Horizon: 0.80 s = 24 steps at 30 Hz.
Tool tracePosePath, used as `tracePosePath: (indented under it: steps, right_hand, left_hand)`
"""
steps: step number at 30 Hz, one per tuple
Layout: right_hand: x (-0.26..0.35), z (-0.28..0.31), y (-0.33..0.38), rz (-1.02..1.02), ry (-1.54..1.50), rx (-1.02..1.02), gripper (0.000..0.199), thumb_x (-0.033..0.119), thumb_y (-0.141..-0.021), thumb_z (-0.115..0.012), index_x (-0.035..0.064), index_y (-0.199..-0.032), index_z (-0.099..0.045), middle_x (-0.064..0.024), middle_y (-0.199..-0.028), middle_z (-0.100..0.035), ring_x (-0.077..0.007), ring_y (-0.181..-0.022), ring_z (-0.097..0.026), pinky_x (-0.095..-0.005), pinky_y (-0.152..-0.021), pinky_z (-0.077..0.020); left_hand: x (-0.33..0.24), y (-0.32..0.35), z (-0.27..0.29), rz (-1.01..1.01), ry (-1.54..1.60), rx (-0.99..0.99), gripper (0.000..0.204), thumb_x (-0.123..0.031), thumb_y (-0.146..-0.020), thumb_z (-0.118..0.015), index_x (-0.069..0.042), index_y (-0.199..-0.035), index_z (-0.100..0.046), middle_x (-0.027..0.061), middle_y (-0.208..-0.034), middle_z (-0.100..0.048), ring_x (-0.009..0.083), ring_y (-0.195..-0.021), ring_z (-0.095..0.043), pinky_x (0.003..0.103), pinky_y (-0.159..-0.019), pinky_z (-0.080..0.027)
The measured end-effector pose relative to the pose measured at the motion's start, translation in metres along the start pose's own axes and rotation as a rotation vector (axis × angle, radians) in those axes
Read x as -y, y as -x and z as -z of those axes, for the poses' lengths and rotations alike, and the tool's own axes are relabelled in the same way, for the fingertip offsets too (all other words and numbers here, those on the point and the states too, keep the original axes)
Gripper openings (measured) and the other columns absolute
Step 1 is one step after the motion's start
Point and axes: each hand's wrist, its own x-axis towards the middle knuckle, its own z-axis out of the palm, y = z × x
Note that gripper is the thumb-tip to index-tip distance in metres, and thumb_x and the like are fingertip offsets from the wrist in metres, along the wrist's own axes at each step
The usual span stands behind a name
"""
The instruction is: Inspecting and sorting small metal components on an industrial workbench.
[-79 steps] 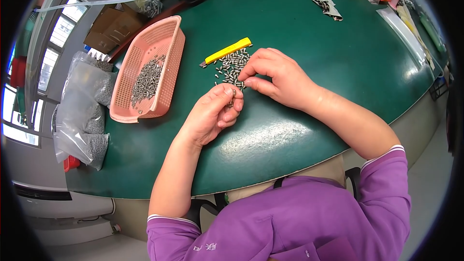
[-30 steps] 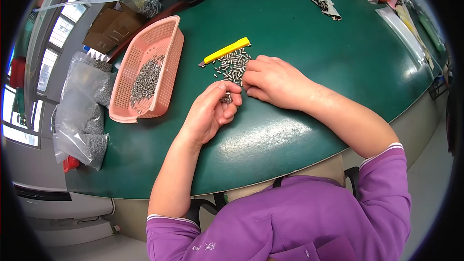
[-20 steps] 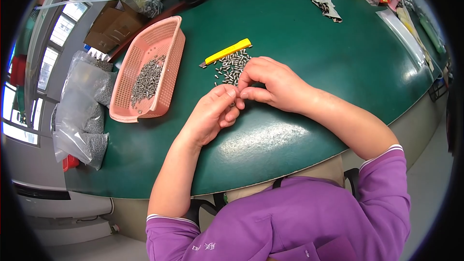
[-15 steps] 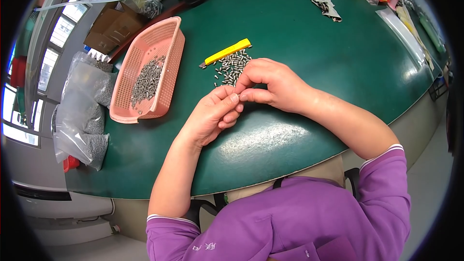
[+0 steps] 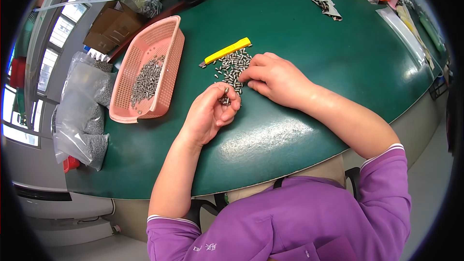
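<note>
My left hand [image 5: 211, 113] is half curled, palm up, around several small silvery metal pins [image 5: 225, 100]; one of them stands up near the thumb tip. Just to its right, my right hand [image 5: 278, 78] reaches palm down to the near edge of a loose pile of similar metal pins [image 5: 235, 63]. Its thumb and forefinger are bent but apart, with the fingertips at the pins. Nothing held shows between them. Along the far side of the pile lies a yellow utility knife [image 5: 227, 51], its blade end pointing left.
A pink perforated plastic basket [image 5: 175, 60] with more metal pins stands left on the green table [image 5: 309, 140]. Beyond it, clear bags of small metal parts [image 5: 82, 108] sit by the table's left edge. A crumpled white wrapper [image 5: 324, 4] lies at the far right.
My hands were together at the fingertips and have come apart. The right hand has moved to the pile; the left has turned open a little, showing the pins in it.
</note>
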Motion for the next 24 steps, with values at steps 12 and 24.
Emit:
tracePosePath:
  steps: [12,24]
  right_hand:
    - [0.005,-0.002,0.000,0.041,0.052,0.033,0.009,0.012,-0.078,-0.064,0.0072,-0.083,-0.058,-0.0069,-0.087,-0.056,-0.0267,-0.087,-0.054,-0.0378,-0.077,-0.0459]
    - [0.017,0.002,-0.004,-0.085,-0.457,-0.005,0.011,0.007,-0.088,-0.057,0.0056,-0.098,-0.060,-0.0062,-0.093,-0.056,-0.0189,-0.089,-0.056,-0.0306,-0.080,-0.0462]
  left_hand:
    - [0.004,-0.003,-0.001,-0.081,-0.104,-0.166,0.016,-0.017,-0.095,-0.048,-0.002,-0.101,-0.052,0.0061,-0.086,-0.056,0.0054,-0.057,-0.041,0.017,-0.046,-0.031]
    - [0.003,0.001,-0.010,-0.050,-0.098,-0.089,0.012,-0.012,-0.093,-0.055,-0.004,-0.100,-0.051,0.0043,-0.083,-0.055,0.0044,-0.056,-0.040,0.017,-0.046,-0.031]
